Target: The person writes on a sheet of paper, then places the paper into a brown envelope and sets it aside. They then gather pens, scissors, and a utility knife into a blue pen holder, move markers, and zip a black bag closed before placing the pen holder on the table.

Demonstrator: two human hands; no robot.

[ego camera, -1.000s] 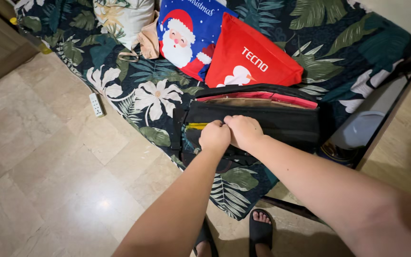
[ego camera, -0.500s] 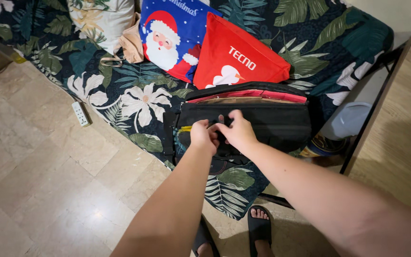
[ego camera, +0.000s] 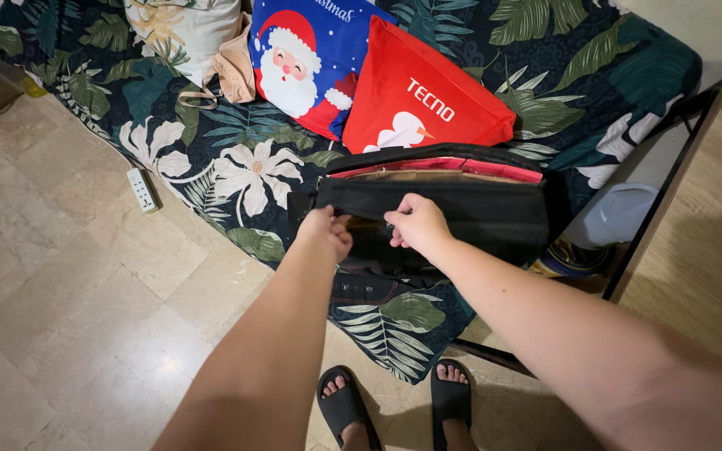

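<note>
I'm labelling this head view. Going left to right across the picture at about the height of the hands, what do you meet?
White power strip on the floor → left hand at the black bag's pocket → right hand → black bag on the leaf-print cover → pale blue bin → wooden table.

left hand | right hand | both gripping black bag front pocket
</note>
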